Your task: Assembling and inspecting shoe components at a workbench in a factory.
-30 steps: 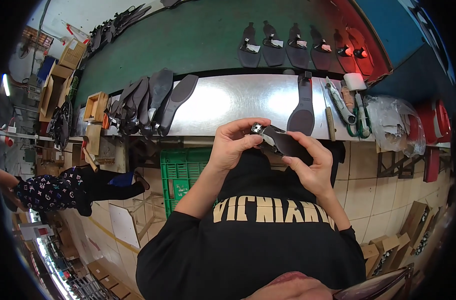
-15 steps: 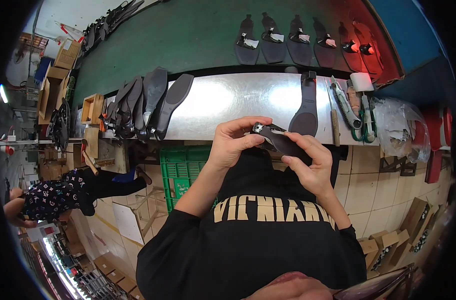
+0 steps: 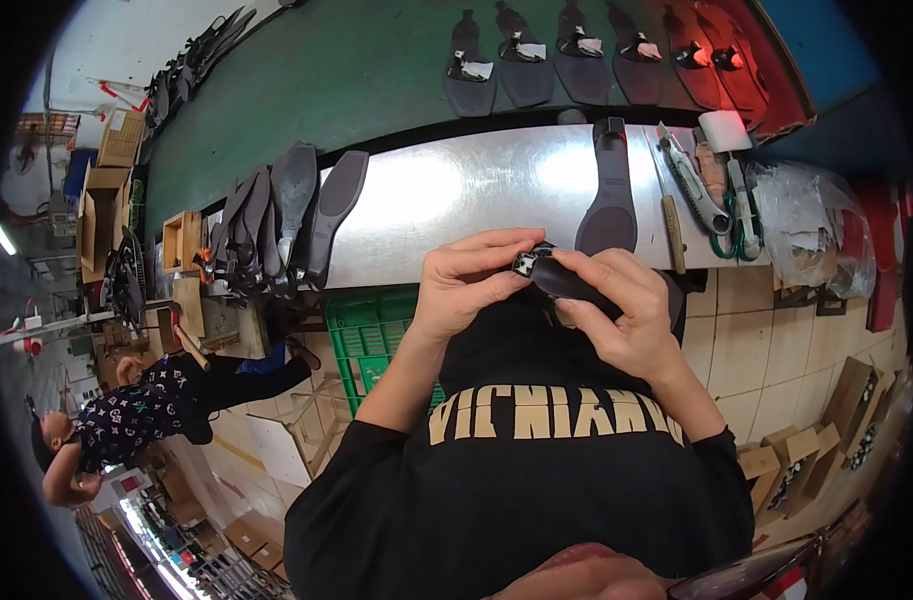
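Observation:
A dark sandal with a shiny black strap end is held in front of my chest, at the bench's near edge. My left hand pinches its strap end, which has a pale patterned patch, between thumb and fingers. Closed around the dark sole, my right hand presses with the thumb below and fingers above. Much of the sandal is hidden by my fingers. Just beyond my hands, a dark sandal sole with a heel block lies on the metal bench.
Several sandals with white tags line the green surface. More soles are piled at left beside a wooden box. An awl, a cutter, scissors and a plastic bag sit at right. A co-worker stands at far left.
The sandal has turned in my hands, and a pale strip seen before no longer shows. My right hand has closed in toward my left. The co-worker has shifted, with more of them visible.

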Demonstrator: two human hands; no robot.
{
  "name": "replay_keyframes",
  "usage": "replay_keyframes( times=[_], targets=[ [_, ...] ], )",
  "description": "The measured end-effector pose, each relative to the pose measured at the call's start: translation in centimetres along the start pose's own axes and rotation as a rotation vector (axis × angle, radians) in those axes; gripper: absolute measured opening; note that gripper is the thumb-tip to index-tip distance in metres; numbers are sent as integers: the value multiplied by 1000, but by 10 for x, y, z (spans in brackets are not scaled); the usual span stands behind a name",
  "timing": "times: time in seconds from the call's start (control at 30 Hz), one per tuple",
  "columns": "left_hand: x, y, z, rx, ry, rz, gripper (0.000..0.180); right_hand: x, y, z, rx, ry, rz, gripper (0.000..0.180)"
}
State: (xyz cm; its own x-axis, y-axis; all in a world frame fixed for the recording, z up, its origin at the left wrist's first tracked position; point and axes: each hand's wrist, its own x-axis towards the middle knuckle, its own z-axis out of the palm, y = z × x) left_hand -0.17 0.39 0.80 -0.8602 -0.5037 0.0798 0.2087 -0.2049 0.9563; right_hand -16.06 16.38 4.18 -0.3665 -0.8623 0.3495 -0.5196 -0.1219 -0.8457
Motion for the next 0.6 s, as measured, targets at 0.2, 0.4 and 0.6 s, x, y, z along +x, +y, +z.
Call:
replay_keyframes(
  times=[0.2,0.4,0.6],
  targets=[
    [0,3,-4,41,-43,-5,32,-1,1,-4,-76,-43,-36,45],
    [-2,1,-5,151,-6,12,29,-5,-1,-5,-91,-26,-38,44],
    [-2,2,-4,309,-57,67,32,-9,-2,-4,-117,-53,-12,45]
  ],
)
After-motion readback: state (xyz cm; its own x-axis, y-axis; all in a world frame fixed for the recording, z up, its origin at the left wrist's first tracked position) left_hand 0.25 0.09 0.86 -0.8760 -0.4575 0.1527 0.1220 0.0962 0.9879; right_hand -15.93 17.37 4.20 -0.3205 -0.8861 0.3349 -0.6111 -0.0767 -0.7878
